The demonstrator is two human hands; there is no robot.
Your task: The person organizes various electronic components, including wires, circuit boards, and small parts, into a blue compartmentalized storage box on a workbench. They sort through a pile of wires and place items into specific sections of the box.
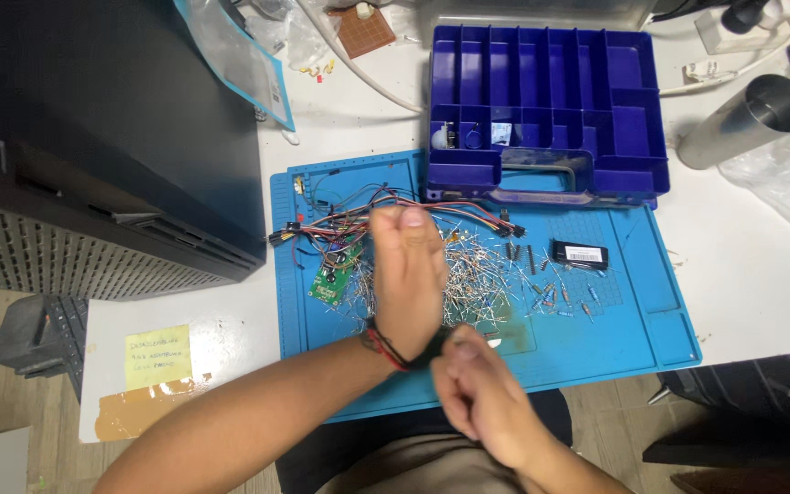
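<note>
Head cam: left hand is hovering over the blue mat, fingers curled together, right hand's fingers pinching its wristband, loose components sitting unsorted below the mostly-bare purple organizer.

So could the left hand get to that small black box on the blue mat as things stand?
Probably yes. The left hand is raised over the pile of small wire-legged parts, and the small black box lies uncovered on the blue mat just beyond. The right hand touches the left wrist.
</note>
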